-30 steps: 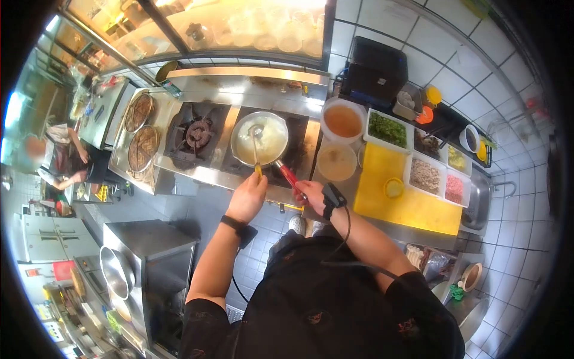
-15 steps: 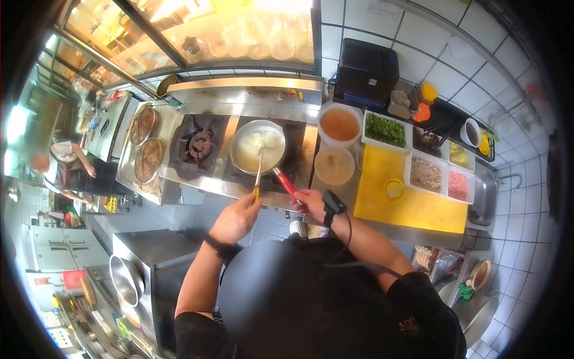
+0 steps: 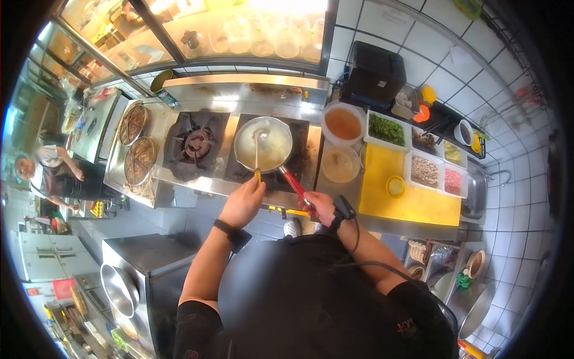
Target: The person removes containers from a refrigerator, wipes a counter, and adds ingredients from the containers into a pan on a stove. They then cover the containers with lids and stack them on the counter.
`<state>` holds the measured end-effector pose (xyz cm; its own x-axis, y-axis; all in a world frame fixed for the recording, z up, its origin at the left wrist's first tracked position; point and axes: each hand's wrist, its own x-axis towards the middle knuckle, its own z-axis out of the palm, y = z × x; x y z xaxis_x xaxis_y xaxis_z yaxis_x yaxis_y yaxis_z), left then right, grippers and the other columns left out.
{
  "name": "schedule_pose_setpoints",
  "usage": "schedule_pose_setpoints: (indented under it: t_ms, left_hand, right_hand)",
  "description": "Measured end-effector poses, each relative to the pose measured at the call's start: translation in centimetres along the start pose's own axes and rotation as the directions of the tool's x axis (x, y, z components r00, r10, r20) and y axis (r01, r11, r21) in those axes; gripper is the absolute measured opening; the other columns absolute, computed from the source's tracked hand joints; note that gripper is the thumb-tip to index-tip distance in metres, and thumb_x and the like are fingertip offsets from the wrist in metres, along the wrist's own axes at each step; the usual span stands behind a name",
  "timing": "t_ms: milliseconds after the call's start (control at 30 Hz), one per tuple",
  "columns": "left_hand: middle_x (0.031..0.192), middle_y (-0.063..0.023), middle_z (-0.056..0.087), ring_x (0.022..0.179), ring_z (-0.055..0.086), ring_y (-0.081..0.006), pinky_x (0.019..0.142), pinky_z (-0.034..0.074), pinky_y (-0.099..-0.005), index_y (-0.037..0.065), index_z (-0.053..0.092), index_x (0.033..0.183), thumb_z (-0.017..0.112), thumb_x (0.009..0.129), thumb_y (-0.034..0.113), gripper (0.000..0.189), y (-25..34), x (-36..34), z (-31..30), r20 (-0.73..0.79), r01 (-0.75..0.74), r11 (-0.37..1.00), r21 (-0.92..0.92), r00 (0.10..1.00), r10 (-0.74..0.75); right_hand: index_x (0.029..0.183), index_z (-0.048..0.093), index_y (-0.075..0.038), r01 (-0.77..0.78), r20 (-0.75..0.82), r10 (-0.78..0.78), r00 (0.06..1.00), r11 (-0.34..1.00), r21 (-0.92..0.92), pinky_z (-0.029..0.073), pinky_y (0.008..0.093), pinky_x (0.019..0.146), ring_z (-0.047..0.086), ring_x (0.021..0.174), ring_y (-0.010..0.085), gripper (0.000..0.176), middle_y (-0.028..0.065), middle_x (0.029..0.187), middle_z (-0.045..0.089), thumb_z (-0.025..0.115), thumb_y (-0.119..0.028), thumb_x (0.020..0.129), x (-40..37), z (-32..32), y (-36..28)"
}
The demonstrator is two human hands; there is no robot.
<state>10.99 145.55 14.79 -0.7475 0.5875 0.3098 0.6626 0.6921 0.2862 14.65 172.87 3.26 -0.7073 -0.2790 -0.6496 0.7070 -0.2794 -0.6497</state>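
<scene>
A silvery pan (image 3: 288,130) with a pale, cloudy content sits over the right-hand burner. Its red handle (image 3: 293,182) points toward me, and my right hand (image 3: 320,207) is wrapped round the handle's end. My left hand (image 3: 243,202) is closed on the yellow end of a long-handled stirring spoon (image 3: 258,157). The spoon's head dips into the pan near its far side, and its exact shape is blurred by the content.
Left of the pan is a bare burner (image 3: 198,143), then two round baskets (image 3: 139,160). To the right stand a tub of brown liquid (image 3: 342,122), a yellow board (image 3: 382,179) and containers of chopped greens (image 3: 385,128) and pink bits (image 3: 453,182). A co-worker (image 3: 60,167) stands far left.
The spoon's head has shifted toward the far side of the pan, and the pale lumps there have given way to a smoother-looking content. Both hands keep their holds.
</scene>
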Motion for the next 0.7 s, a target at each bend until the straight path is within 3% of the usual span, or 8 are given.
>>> schedule_pose_setpoints:
  t_ms: [133,200,333,400,533,667,700]
  left_hand:
    - [0.102,-0.0224,0.059,0.089,0.062,-0.0384,0.074,0.054,-0.0444,-0.004,0.058,0.108,0.057,0.086,0.003,0.024,-1.1,0.2,1.4,-0.102,-0.052,0.999,0.013,0.993,0.053]
    - [0.101,-0.0209,0.059,0.089,0.062,-0.0381,0.074,0.054,-0.0448,-0.004,0.058,0.109,0.057,0.086,0.004,0.024,-1.4,-0.5,2.2,0.014,0.037,0.999,0.003,0.999,-0.037]
    - [0.100,-0.0196,0.060,0.087,0.062,-0.0379,0.072,0.054,-0.0450,-0.002,0.059,0.109,0.059,0.086,0.004,0.024,0.9,-0.9,-2.1,0.070,0.068,0.993,-0.101,0.996,-0.061]
    - [0.111,-0.0212,0.063,0.091,0.066,-0.0387,0.073,0.056,-0.0429,0.001,0.061,0.112,0.061,0.086,0.003,0.027,1.6,-0.9,-4.2,0.148,0.089,0.977,-0.196,0.987,-0.060]
    - [0.103,-0.0185,0.060,0.087,0.063,-0.0379,0.070,0.053,-0.0446,0.001,0.060,0.108,0.061,0.082,0.002,0.026,0.8,0.2,-3.0,0.100,0.023,0.967,-0.252,0.995,0.002]
    - [0.095,-0.0178,0.059,0.084,0.062,-0.0373,0.071,0.052,-0.0450,0.000,0.058,0.100,0.059,0.080,0.002,0.020,-0.4,0.7,-2.1,0.046,0.002,0.989,-0.151,0.999,0.005]
    - [0.094,-0.0175,0.059,0.083,0.062,-0.0371,0.070,0.053,-0.0450,0.000,0.058,0.099,0.059,0.080,0.001,0.019,0.1,0.5,-2.8,0.133,0.026,0.994,-0.107,0.991,-0.011]
  right_hand:
    - [0.116,0.064,-0.007,0.048,0.006,-0.048,0.999,0.999,0.000,0.046,0.0224,0.063,0.059,0.077,0.0084,0.030,0.0024,0.097,0.068,0.057,-0.032,0.100,-0.1,0.1,0.2]
    - [0.117,0.064,-0.006,0.053,-0.002,-0.053,0.999,0.999,-0.005,0.046,0.0230,0.066,0.059,0.078,0.0086,0.031,0.0024,0.099,0.068,0.057,-0.031,0.101,-0.6,0.4,0.0]
    - [0.119,0.063,-0.006,0.069,0.015,-0.069,0.998,0.997,0.030,0.047,0.0233,0.070,0.059,0.081,0.0086,0.031,0.0023,0.100,0.067,0.056,-0.030,0.101,-0.6,0.1,0.1]
    - [0.120,0.063,-0.005,0.083,0.030,-0.085,0.996,0.995,0.051,0.049,0.0238,0.073,0.062,0.086,0.0096,0.033,0.0030,0.102,0.067,0.058,-0.031,0.100,-0.5,0.1,0.3]
    - [0.119,0.063,-0.004,0.078,0.000,-0.079,0.997,0.994,0.071,0.050,0.0245,0.075,0.063,0.087,0.0102,0.032,0.0030,0.102,0.068,0.059,-0.029,0.100,-0.3,0.3,0.5]
    - [0.119,0.063,-0.004,0.108,-0.032,-0.106,0.994,0.993,0.047,0.052,0.0251,0.074,0.064,0.086,0.0107,0.032,0.0031,0.102,0.068,0.059,-0.028,0.100,-0.8,0.4,0.7]
    - [0.120,0.063,-0.004,0.106,-0.047,-0.104,0.993,0.993,0.046,0.052,0.0253,0.074,0.064,0.086,0.0109,0.032,0.0032,0.102,0.068,0.059,-0.028,0.100,-1.1,0.3,0.7]
